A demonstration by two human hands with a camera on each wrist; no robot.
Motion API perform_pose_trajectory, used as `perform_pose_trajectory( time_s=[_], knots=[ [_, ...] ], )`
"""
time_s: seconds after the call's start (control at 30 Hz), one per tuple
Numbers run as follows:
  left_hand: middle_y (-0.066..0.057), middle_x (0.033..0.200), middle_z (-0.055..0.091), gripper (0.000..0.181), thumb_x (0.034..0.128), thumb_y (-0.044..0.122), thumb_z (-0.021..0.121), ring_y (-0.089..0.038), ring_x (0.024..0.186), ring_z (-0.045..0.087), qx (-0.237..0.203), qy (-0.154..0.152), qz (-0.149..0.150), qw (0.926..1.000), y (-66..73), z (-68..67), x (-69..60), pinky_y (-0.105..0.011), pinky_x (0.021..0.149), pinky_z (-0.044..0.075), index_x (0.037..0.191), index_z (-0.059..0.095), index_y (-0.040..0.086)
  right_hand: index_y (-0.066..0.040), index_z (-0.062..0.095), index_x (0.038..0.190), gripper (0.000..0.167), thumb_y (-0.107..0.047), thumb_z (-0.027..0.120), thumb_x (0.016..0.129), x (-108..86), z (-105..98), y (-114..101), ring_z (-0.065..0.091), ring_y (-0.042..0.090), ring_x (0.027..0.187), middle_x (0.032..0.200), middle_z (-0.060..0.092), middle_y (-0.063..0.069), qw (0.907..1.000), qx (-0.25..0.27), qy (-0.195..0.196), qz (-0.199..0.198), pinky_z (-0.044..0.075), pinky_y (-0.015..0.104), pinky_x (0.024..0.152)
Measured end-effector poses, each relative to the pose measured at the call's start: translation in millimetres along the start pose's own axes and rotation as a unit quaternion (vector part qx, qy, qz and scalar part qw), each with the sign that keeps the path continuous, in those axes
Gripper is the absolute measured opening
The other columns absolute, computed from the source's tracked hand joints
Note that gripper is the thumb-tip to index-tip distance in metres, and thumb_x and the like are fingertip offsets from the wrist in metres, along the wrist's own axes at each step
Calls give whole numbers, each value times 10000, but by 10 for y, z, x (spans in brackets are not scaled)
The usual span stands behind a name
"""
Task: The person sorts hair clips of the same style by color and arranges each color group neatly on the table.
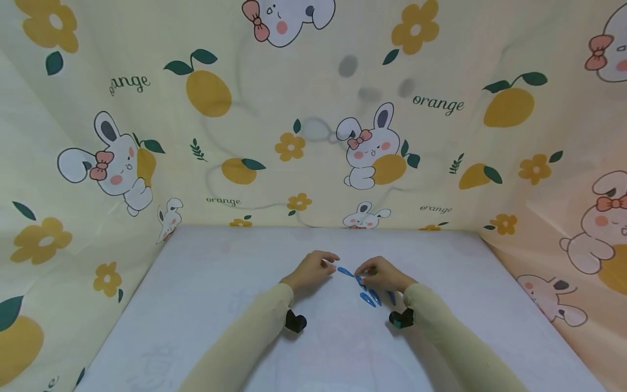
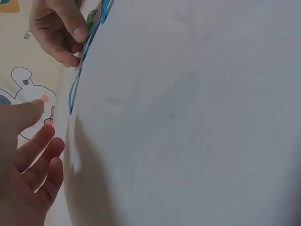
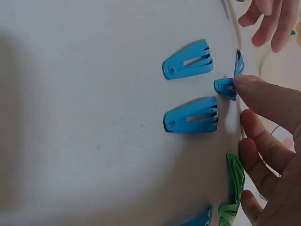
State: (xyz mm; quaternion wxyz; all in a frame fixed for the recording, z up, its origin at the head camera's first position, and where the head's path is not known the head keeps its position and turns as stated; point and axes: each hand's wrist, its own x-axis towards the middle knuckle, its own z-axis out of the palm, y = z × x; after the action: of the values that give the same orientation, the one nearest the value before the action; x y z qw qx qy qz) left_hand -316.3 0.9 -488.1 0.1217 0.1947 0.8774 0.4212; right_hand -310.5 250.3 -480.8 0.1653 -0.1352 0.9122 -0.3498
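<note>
Blue hair clips lie on the white table; one (image 1: 345, 271) is between the hands. My left hand (image 1: 313, 269) hovers left of it, its fingers loosely bent and holding nothing; the left wrist view shows this hand (image 2: 30, 160) with thumb and fingers apart. My right hand (image 1: 384, 274) is over the clips. In the right wrist view, its thumb (image 3: 263, 96) presses at the edge of a small-looking blue clip (image 3: 225, 88), with the index finger apparently hidden behind. Another blue clip (image 3: 239, 63) stands out just beyond the thumb tip.
Several other blue clips lie nearer the body, two of them side by side (image 1: 367, 299) (image 3: 188, 60). Green clips (image 3: 236, 176) lie beneath the right hand's fingers. A patterned cloth (image 1: 264, 120) with rabbits and oranges rises behind the table (image 1: 220, 283).
</note>
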Motion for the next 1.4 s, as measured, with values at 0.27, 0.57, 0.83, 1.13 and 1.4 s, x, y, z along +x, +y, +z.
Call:
perform_pose_trajectory(
  time_s=[0.27, 0.57, 0.83, 1.13, 1.4],
  knots=[
    [-22, 1403, 605, 369, 993, 143, 640, -204, 1226, 563, -66, -89, -95, 9999, 1, 74, 72, -437, 1093, 455, 1359, 646, 183, -122, 778, 1072, 186, -82, 747, 894, 9, -19, -17, 498, 212, 970, 1099, 642, 74, 9999, -68, -107, -80, 423, 346, 839],
    [36, 1303, 671, 344, 969, 156, 674, -196, 1236, 547, 435, 149, 4, 9989, 80, 225, 123, -468, 1101, 348, 1306, 687, 228, -128, 777, 1041, 150, -90, 744, 899, -1, -44, 26, 533, 223, 1044, 1177, 675, 89, 9987, -249, -177, -399, 454, 448, 960],
    [21, 1196, 676, 258, 962, 154, 682, -177, 1132, 551, 839, 200, 154, 9962, 36, 250, 157, -371, 985, 383, 1203, 749, 215, -125, 775, 1057, 166, -87, 743, 899, 22, -37, 35, 535, 217, 1055, 1187, 671, 88, 9990, -160, -250, -330, 454, 431, 957],
    [27, 1163, 683, 228, 977, 137, 663, -159, 1125, 586, 804, 142, 185, 9965, 49, 272, 181, -379, 1022, 454, 1171, 760, 207, -102, 774, 1056, 166, -78, 747, 894, 12, -37, 58, 529, 215, 1041, 1173, 679, 97, 9980, -155, -249, -555, 428, 362, 913],
    [38, 1128, 675, 238, 975, 139, 668, -137, 1052, 576, 926, 142, 32, 9956, 52, 302, 189, -359, 974, 446, 1177, 761, 224, -96, 770, 1065, 166, -83, 741, 902, 16, -38, 56, 523, 220, 1056, 1185, 673, 104, 9980, -94, -261, -561, 418, 354, 918]
  ],
)
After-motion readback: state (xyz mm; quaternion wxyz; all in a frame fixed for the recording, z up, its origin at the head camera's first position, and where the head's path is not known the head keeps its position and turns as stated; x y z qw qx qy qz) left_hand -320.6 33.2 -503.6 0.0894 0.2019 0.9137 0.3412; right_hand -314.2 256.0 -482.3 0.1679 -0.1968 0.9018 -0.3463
